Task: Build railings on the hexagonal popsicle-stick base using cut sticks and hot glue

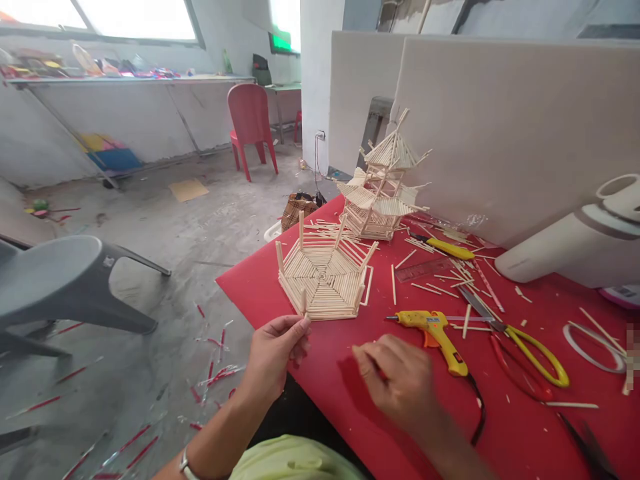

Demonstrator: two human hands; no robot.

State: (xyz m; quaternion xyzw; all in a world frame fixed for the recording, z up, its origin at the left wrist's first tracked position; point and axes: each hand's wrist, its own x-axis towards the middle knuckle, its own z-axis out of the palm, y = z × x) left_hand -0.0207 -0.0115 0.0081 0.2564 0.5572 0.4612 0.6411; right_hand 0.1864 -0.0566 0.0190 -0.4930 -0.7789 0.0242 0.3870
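My left hand (280, 347) pinches thumb and fingertips at the near corner of a many-sided base (323, 277) built from pale wooden sticks. An upright stick post (303, 301) rises just above those fingertips. Taller posts stand at the other corners of the base. Slightly blurred, my right hand (395, 373) hovers over the red tabletop (340, 400) with its fingers curled in; anything inside them is hidden. Just beyond it lies a yellow glue gun (433, 330), nozzle pointing left. Behind the base stands a pagoda-shaped stick model (383, 187) with two roof tiers.
Scissors (520, 340) with yellow and red handles, a yellow cutter knife (447, 248), a ruler (420, 270) and loose sticks cover the right side. A white cylinder (565, 240) lies behind. A grey stool (65, 273) and red chair (250, 120) stand on the littered floor.
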